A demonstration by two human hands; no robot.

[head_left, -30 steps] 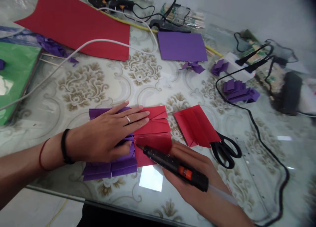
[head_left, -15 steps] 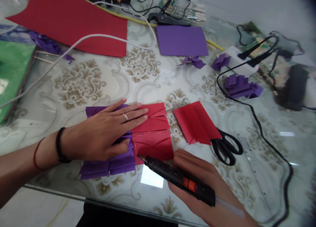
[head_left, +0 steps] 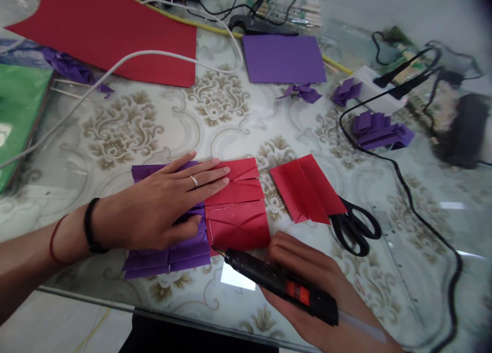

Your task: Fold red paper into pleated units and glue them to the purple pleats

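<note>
My left hand lies flat with fingers stretched across folded purple paper and the upper red paper piece. Below that piece is a second folded red paper, with a thin line of glue along its top and left edges. My right hand grips a black glue gun with an orange part and a clear glue stick out of its back. The gun's tip is at the lower left corner of this red paper. To the right, a loose folded red paper partly covers black-handled scissors.
Large red sheets and a purple sheet lie at the back. Folded purple pieces are near a white power strip. A black cord runs down the right, beside a clear ruler. A white cable crosses the left.
The glue gun's tip has moved slightly down along the left edge of the lower red paper, to its corner. My left hand stays in place.
</note>
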